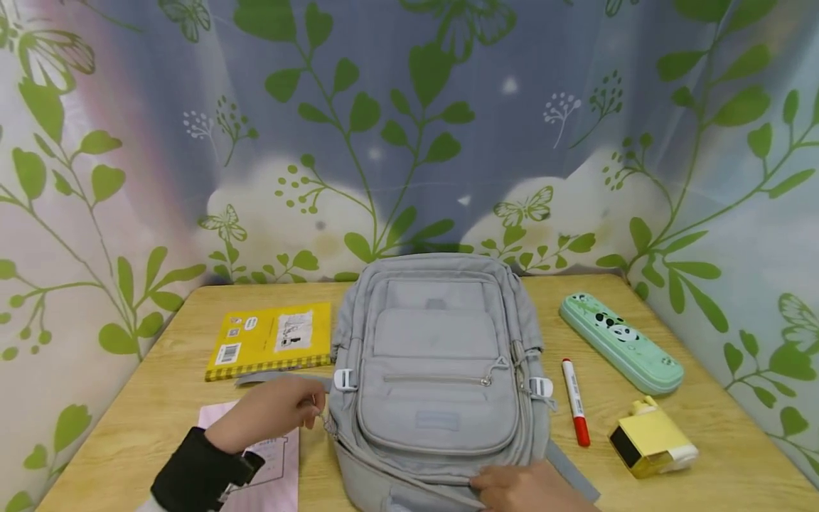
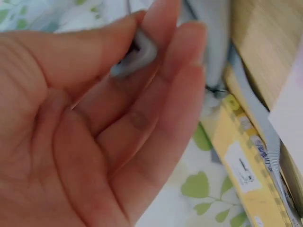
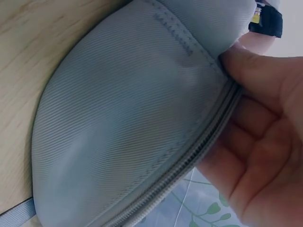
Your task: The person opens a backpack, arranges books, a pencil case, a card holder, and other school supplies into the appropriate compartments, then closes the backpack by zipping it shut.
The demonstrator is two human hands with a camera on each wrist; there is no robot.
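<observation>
"on the table [image 1: 150, 412], where is the gray backpack [image 1: 435, 334]?"

"between the yellow book [image 1: 262, 345] and marker [image 1: 574, 398]; left hand [image 1: 278, 409] pinches its zipper pull [image 2: 146, 56], right hand [image 1: 527, 487] grips its zippered edge [image 3: 182, 163]."

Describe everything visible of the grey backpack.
The grey backpack lies front upward on the wooden table, top away from the person. It looks like woven fabric, with layered front pockets, a horizontal zipper, a pale label patch, white side buckles and grey straps. The left hand pinches a zipper pull; the right hand grips its lower edge along a longer zipper. Whether that is open is unclear.
</observation>
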